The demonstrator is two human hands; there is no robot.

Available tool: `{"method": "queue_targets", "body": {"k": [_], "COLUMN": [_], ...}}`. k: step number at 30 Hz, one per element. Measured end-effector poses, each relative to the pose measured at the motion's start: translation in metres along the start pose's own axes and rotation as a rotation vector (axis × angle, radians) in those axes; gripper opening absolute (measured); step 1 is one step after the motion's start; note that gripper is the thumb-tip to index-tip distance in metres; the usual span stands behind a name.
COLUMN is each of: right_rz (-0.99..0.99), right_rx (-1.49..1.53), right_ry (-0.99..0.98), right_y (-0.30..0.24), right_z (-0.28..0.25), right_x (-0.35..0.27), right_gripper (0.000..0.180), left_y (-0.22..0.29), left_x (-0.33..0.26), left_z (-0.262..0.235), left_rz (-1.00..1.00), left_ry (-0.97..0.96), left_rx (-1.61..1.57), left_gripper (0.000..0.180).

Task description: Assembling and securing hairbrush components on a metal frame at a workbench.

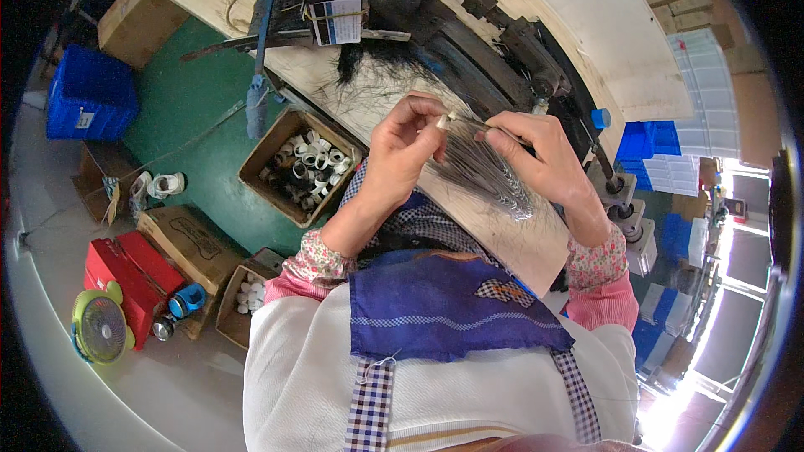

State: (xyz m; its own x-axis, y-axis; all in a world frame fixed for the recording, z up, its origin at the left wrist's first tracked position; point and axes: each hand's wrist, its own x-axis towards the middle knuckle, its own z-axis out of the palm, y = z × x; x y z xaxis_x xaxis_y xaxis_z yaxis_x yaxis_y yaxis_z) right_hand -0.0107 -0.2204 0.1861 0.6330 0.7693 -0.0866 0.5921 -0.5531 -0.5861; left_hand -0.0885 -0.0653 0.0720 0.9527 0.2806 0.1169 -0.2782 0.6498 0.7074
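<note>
My left hand (404, 149) is closed in a pinch, thumb against fingers, on a small whitish piece (445, 120). Just right of it, my right hand (540, 155) pinches the end of some thin dark strands that run toward that piece. Below and between both hands a bundle of long grey wire-like strands (481, 174) lies fanned out on the pale wooden tabletop (523, 249). Many loose black strands (373, 67) are scattered farther off on the same top. Fingers partly cover what the right hand grips.
Beyond my hands stands a dark metal machine (452, 29) with a blue lever (262, 33). To the left, a cardboard box (276, 197) holds several white and dark ring-shaped pieces. A blue crate (92, 92), red box (126, 280) and small green fan (102, 324) are on the floor.
</note>
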Motion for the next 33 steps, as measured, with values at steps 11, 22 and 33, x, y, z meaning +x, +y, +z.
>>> {"method": "queue_targets", "body": {"k": [11,22,33], "right_rz": [-0.137,-0.126,0.293], "right_rx": [-0.056,-0.172,0.508], "right_ry": [0.091,0.056,0.127], "right_y": [-0.006,-0.022,-0.016], "right_z": [0.010,0.008,0.019], "right_x": [0.008,0.002,0.008], "right_gripper": [0.021,0.021,0.026], "left_y": [0.005,-0.001,-0.004], "left_x": [0.003,0.000,0.002], "left_z": [-0.006,-0.009,-0.009], "left_rz": [-0.007,0.019,0.233], "left_ry": [0.002,0.028,-0.111], "left_rx": [-0.004,0.000,0.127], "left_gripper": [0.012,0.012,0.015]}}
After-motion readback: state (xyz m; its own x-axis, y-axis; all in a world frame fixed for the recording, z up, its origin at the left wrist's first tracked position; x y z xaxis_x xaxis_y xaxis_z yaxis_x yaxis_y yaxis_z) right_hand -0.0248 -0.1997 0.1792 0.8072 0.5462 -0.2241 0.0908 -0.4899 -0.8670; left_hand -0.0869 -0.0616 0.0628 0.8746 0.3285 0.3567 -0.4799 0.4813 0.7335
